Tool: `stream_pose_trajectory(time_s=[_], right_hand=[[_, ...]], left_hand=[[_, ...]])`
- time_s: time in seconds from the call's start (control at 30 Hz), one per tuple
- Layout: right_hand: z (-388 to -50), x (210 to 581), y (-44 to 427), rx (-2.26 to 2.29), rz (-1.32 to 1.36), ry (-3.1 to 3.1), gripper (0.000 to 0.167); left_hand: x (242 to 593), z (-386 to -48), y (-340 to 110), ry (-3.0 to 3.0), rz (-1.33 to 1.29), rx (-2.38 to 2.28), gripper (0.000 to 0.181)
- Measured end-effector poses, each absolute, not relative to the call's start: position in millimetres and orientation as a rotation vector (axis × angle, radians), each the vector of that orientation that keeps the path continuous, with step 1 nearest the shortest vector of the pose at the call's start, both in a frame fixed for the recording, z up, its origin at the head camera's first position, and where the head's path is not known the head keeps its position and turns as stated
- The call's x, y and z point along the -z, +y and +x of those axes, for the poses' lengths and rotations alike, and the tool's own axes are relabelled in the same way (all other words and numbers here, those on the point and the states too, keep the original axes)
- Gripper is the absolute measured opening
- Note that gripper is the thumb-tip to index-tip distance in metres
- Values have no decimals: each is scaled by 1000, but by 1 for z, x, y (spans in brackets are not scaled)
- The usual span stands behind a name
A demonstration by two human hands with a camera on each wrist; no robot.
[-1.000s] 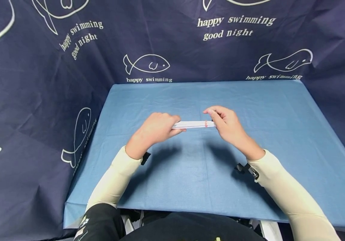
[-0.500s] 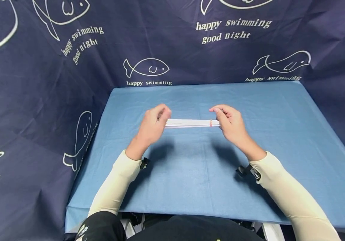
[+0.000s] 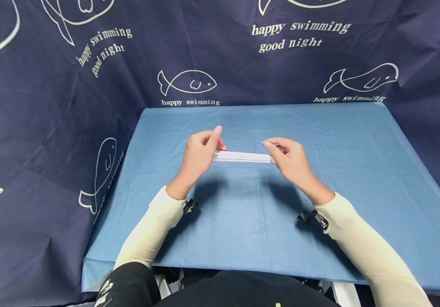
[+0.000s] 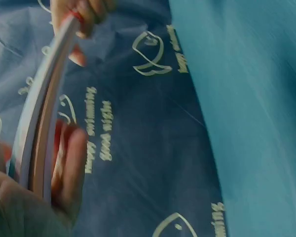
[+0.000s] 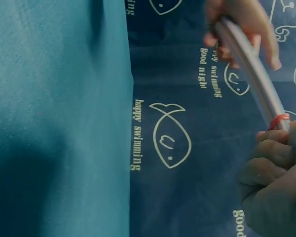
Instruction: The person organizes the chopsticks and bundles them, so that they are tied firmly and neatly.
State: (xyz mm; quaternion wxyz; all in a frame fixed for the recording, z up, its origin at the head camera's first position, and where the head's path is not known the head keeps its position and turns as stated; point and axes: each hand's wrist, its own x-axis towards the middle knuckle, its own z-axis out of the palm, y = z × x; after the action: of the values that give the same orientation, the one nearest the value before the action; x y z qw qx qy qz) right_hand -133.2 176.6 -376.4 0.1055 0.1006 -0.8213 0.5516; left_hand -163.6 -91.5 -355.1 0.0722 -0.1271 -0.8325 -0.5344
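Note:
A slim stack of white, thin layers (image 3: 241, 157), perhaps folded paper, is held edge-on above the table between both hands. A red band, like a rubber band (image 5: 280, 120), wraps its right end. My left hand (image 3: 200, 151) holds the left end, thumb pointing up. In the left wrist view the layers bow slightly, with a brown layer (image 4: 47, 118) between paler ones, and the left fingers (image 4: 71, 165) lie beside them. My right hand (image 3: 290, 160) grips the banded end; in the right wrist view its fingers (image 5: 266, 163) are curled there. The stack's broad faces are mostly hidden.
A blue cloth (image 3: 239, 221) covers the table below the hands. Dark blue curtains (image 3: 273, 76) printed with fish and lettering stand behind it and at the sides. A dark wrist device (image 3: 317, 218) sits at the right cuff.
My left hand has turned from palm-down to thumb-up on the stack's left end. The right hand stays at the banded end and shifts slightly, now covering more of the band.

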Motion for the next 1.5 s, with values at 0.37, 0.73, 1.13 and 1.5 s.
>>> stream_pose_trajectory(time_s=[0.37, 0.73, 1.13, 1.5], right_hand=[[-134, 372, 176, -1562, 343, -2459, 22], [-130, 359, 209, -1036, 839, -2620, 25], [-166, 388, 199, -766, 984, -2955, 24], [-181, 417, 191, -672, 955, -2993, 21]], left_hand=[[344, -160, -103, -2903, -1003, 308, 55], [344, -168, -111, -2940, -1061, 191, 49], [391, -212, -113, -3185, -1223, 156, 27], [412, -216, -105, -3231, -1144, 69, 30]])
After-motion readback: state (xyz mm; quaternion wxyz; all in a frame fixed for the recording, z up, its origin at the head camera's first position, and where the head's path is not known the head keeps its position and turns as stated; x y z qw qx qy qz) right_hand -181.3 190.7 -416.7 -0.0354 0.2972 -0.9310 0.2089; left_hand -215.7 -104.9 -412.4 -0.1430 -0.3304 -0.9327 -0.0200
